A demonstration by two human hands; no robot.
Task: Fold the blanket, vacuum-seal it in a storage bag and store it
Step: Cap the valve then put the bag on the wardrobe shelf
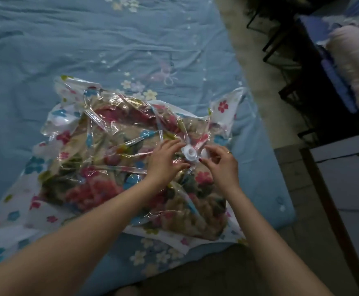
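Note:
A clear storage bag with printed flowers lies on the blue bed, wrinkled tight around a folded floral blanket. A white round valve sticks up from the bag's right part. My left hand rests on the bag just left of the valve, fingers spread and touching the plastic. My right hand is right of the valve, its fingers curled and pinching a small white cap beside it.
The blue flowered bedsheet spreads to the far and left sides. Right of the bed runs a pale floor strip, then a dark metal frame and a white cabinet. A pale pillow lies at the far right.

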